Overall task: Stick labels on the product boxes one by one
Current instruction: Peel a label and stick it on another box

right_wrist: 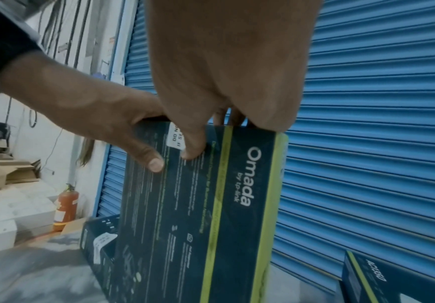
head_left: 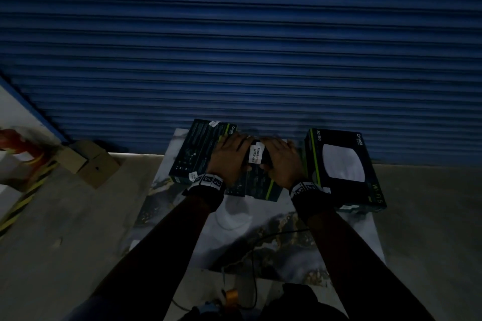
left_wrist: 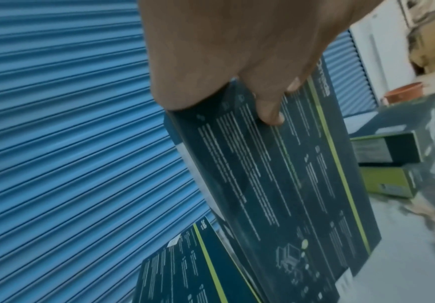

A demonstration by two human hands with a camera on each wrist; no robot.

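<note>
Presently both hands hold the middle product box (head_left: pixel 257 180) over the marbled table (head_left: pixel 260 229). Left hand (head_left: pixel 229 157) grips its left edge, thumb on the printed face; right hand (head_left: pixel 283 161) grips the right, thumb pressing beside the white label (head_left: pixel 256 154). Label lies on the top face near the far edge. Judged step: smoothing down the label just applied. Next: press its edges flat, set box aside, take an unlabelled one. Beyond: left box (head_left: pixel 202 150) carries a small sticker; right box (head_left: pixel 341 167) stands near the blue shutter (head_left: pixel 234 34).
</note>
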